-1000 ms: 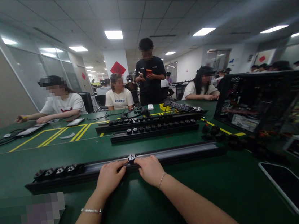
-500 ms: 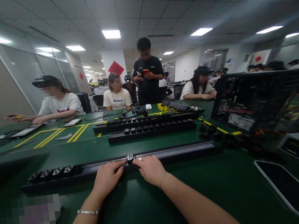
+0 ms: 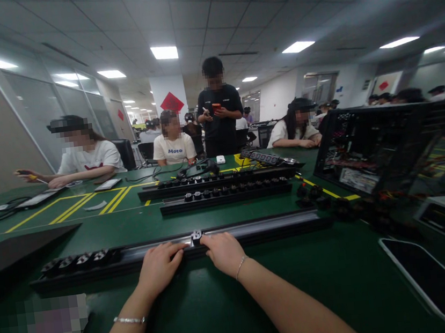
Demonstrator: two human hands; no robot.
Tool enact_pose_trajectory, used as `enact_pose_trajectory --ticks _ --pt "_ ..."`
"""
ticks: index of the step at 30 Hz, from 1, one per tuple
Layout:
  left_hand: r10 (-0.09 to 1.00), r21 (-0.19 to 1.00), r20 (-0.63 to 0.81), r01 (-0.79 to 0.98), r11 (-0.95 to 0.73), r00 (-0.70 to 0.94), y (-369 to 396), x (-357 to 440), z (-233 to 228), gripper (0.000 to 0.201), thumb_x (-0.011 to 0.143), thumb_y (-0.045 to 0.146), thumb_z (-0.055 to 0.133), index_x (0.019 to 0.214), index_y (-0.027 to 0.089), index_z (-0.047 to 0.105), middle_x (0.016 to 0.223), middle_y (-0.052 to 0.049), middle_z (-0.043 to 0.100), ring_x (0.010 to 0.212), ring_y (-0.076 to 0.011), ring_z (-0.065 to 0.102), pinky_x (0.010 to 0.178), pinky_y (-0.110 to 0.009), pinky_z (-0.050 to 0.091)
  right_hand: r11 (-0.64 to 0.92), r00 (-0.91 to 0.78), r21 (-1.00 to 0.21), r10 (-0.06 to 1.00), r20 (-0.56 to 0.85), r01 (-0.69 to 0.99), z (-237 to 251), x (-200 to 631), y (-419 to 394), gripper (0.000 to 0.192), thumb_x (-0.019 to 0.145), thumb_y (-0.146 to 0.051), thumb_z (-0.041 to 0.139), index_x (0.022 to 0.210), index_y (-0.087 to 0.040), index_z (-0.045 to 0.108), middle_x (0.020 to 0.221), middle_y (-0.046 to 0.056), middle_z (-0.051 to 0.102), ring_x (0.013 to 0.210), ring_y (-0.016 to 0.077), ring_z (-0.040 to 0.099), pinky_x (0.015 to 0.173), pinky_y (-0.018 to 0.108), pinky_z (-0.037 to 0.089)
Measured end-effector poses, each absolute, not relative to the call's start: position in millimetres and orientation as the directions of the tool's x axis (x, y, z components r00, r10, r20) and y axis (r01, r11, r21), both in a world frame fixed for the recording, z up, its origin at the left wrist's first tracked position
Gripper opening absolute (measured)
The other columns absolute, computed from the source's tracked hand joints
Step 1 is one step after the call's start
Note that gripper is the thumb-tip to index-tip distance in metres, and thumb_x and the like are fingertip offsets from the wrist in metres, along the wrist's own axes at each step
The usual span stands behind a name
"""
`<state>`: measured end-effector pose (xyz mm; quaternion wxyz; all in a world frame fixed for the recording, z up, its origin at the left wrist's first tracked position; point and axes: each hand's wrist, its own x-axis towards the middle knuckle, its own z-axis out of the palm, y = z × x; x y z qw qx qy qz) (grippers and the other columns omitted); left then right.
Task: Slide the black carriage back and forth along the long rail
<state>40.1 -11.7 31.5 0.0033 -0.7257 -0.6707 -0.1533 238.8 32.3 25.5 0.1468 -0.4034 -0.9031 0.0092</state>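
Long black rail [image 3: 254,229], one socket module [image 3: 196,238]

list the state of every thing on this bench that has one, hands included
left hand: flat on the near rail, holds nothing
right hand: fingertips at the lone socket module
lone socket module: seated mid-rail, between both hands
near rail: lying flat, mostly unfilled, four modules at its left end
two far rails: lying flat, filled with modules
computer case: side open, insides showing
phone: screen dark, face up

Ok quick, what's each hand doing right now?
Left hand: fingers curled on the long black rail, beside the small socket piece.
Right hand: same, on the piece's other side.
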Motion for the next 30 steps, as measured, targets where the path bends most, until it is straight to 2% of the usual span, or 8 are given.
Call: enact_pose_trajectory --ticks 9,18,25,30 --pt "0.977 0.195 0.207 0.977 -0.087 0.046 -11.7 41.4 33.4 0.035 0.085 0.039 0.034 0.106 0.035 0.062 0.097 0.0 0.067 0.096 -0.0185 0.057 0.084 -0.034 0.036 0.686 -0.638 -0.12 0.717 0.282 0.718 26.8 245.7 29.7 0.027 0.083 -0.023 0.048 0.109 -0.028 0.052 0.096 0.002 0.064 0.092 0.0177 0.056 0.076 0.03 0.036" --pt "0.978 0.178 0.202 0.98 -0.093 0.056 -12.4 43.1 34.2 0.037 0.086 0.04 0.032 0.107 0.035 0.062 0.107 0.0 0.066 0.104 -0.0207 0.055 0.087 -0.036 0.036 0.652 -0.623 -0.158 0.756 0.201 0.741 32.3 251.1 31.0 0.026 0.081 -0.024 0.05 0.107 -0.027 0.052 0.097 0.002 0.064 0.094 0.0172 0.057 0.077 0.029 0.035" --pt "0.976 0.2 0.204 0.973 -0.117 0.076 -11.4 42.0 32.6 0.036 0.086 0.04 0.033 0.107 0.033 0.062 0.1 0.0 0.066 0.098 -0.0182 0.056 0.084 -0.034 0.036 0.665 -0.643 -0.144 0.746 0.171 0.733 37.5 260.4 29.0 0.033 0.082 -0.027 0.048 0.115 -0.03 0.05 0.102 0.003 0.063 0.096 0.0179 0.055 0.081 0.031 0.035" --pt "0.976 0.205 0.205 0.971 -0.12 0.077 -11.9 41.7 33.1 0.036 0.086 0.04 0.033 0.107 0.032 0.062 0.096 -0.001 0.066 0.095 -0.0185 0.056 0.083 -0.034 0.036 0.683 -0.662 -0.147 0.73 0.169 0.715 40.0 267.0 30.7 0.037 0.082 -0.021 0.045 0.117 -0.032 0.048 0.103 0.001 0.064 0.097 0.0174 0.056 0.081 0.031 0.036"
